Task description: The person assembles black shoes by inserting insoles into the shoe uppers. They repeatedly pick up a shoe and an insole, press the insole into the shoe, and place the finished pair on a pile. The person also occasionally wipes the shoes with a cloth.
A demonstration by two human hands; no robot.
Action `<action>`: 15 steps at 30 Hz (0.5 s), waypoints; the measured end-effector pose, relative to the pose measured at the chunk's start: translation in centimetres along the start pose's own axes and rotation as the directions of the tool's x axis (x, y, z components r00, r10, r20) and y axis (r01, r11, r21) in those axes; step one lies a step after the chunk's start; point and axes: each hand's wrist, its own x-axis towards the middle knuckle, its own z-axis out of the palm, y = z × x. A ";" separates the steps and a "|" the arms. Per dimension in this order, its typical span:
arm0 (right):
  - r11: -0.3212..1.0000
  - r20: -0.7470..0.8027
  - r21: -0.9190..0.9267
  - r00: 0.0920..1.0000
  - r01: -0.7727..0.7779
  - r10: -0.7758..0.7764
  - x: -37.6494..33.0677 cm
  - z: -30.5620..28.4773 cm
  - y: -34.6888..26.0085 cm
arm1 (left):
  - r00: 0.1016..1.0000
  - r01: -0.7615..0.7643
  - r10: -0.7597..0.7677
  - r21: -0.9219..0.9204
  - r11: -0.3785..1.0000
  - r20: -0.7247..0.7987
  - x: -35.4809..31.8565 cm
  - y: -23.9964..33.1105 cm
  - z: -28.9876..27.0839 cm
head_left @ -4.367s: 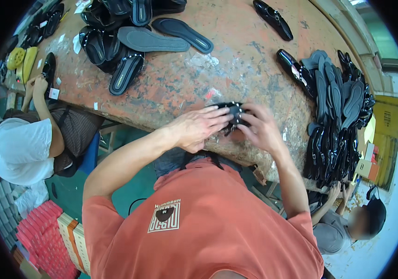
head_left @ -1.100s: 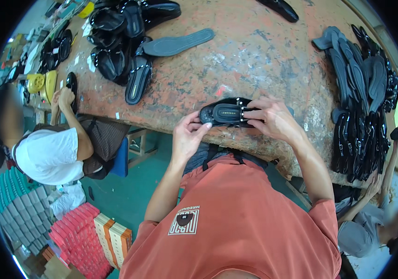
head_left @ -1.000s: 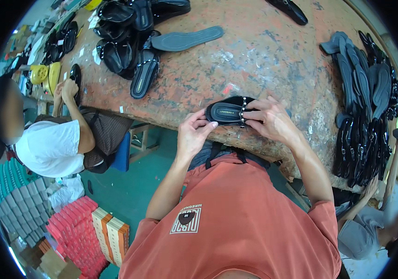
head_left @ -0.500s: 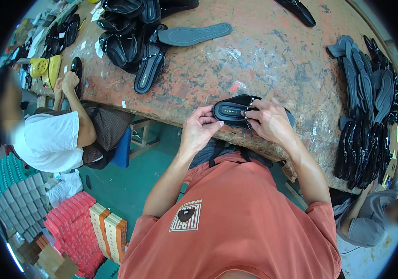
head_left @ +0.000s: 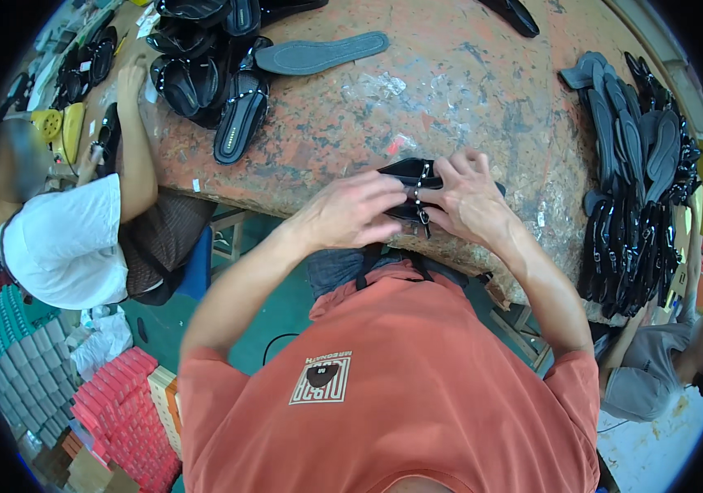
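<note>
A black sandal (head_left: 405, 168) lies crosswise at the near edge of the worktable, its studded strap (head_left: 425, 174) standing up across the middle. My right hand (head_left: 476, 201) pinches this strap from the right, with a small buckle (head_left: 424, 217) hanging below the fingertips. From the left, my left hand (head_left: 353, 212) reaches over the sandal's left end, fingers bent and close together at the strap. It covers most of the insole, and its fingertips are partly hidden against the sandal.
Finished black sandals (head_left: 240, 123) are heaped at the far left, beside a loose grey sole (head_left: 322, 54). Grey soles (head_left: 614, 123) and buckled black straps (head_left: 631, 246) pile up on the right. One co-worker (head_left: 72, 238) sits at left, another (head_left: 655, 370) at right.
My left hand has moved from the sandal's left rim rightward over its insole to the strap. My right hand stays at the strap. The left co-worker's arm now stretches forward across the table.
</note>
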 end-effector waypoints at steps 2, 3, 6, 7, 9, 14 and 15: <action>0.990 -0.156 0.009 0.977 -0.144 0.144 -1.6 -1.3 0.3 | 0.967 -0.108 0.097 0.034 0.994 0.235 0.0 -0.7 0.2; 0.855 -0.199 0.406 0.882 -0.323 0.428 -3.1 -1.0 1.3 | 0.953 -0.076 0.078 -0.021 0.997 0.292 0.1 -1.3 -0.1; 0.461 0.119 0.742 0.772 -0.487 0.624 -5.6 1.8 0.1 | 0.928 -0.126 0.102 0.044 0.991 0.358 1.0 -0.4 -0.2; 0.290 0.236 0.802 0.724 -0.522 0.648 -6.3 2.5 -0.4 | 0.919 -0.124 0.076 0.100 0.987 0.386 1.3 0.1 -0.3; -0.087 0.475 0.829 0.614 -0.552 0.631 -6.7 2.7 -1.4 | 0.894 -0.128 0.023 0.205 0.970 0.448 1.8 0.9 0.0; 0.794 -0.012 0.127 0.799 -0.595 0.601 -2.2 1.8 -4.9 | 0.900 -0.169 0.041 0.258 0.951 0.435 2.6 1.2 0.1; 0.810 -0.023 0.077 0.811 -0.581 0.584 -2.2 2.4 -4.7 | 0.897 -0.164 0.037 0.253 0.953 0.440 2.9 1.4 0.3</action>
